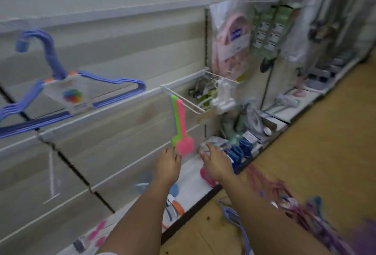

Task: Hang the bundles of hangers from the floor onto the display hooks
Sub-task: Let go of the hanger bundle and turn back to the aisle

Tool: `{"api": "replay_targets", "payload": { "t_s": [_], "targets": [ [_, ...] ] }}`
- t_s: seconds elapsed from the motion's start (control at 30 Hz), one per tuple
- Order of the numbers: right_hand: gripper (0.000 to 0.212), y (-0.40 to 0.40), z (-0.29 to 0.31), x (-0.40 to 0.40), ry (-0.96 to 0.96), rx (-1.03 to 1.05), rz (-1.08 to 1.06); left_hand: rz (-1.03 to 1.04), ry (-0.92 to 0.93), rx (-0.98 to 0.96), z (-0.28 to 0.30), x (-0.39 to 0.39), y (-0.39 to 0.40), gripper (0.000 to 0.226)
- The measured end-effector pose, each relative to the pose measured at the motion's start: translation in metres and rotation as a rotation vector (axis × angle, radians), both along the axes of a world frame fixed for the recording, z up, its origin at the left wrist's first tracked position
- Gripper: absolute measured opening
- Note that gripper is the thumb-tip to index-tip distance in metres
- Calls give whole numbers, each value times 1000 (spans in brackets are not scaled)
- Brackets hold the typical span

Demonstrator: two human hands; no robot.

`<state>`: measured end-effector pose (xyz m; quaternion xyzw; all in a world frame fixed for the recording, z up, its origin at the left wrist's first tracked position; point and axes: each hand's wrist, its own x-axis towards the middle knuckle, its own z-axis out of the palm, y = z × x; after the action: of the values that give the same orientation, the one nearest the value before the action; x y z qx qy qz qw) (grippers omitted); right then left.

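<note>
Now both your arms reach forward toward the low white shelf (pixel 195 181). Your left hand (pixel 166 166) and right hand (pixel 216 163) have relaxed, spread fingers and hold nothing. One bundle of blue plastic hangers with a white card label (pixel 67 91) hangs on the slatted display wall at upper left. Pink and purple hanger bundles (pixel 284 199) lie on the wooden floor (pixel 315 132) at your right, blurred.

both hands, left hand (pixel 167 164) and right hand (pixel 216 162), reach empty toward the low shelf (pixel 191 181); blue hanger bundle (pixel 67 91) hangs.
</note>
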<state>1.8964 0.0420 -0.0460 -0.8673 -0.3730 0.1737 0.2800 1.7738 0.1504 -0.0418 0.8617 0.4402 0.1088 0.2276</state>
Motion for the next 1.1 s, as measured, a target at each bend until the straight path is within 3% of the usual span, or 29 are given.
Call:
{"api": "replay_targets", "payload": {
  "t_s": [0.37,0.53,0.73,1.1],
  "targets": [
    [59,-160,-68,42,84,-146,-499,-447,79,-67,-82,93,-93,34],
    [60,-212,-101,50,145,-209,-657,-589,127,-104,-114,118,-136,41],
    [60,-247,-131,70,157,-244,-711,-663,212,-118,-148,138,-169,44],
    [53,-264,-210,147,209,-319,-616,-582,264,-189,-242,196,-192,44]
  ]
}}
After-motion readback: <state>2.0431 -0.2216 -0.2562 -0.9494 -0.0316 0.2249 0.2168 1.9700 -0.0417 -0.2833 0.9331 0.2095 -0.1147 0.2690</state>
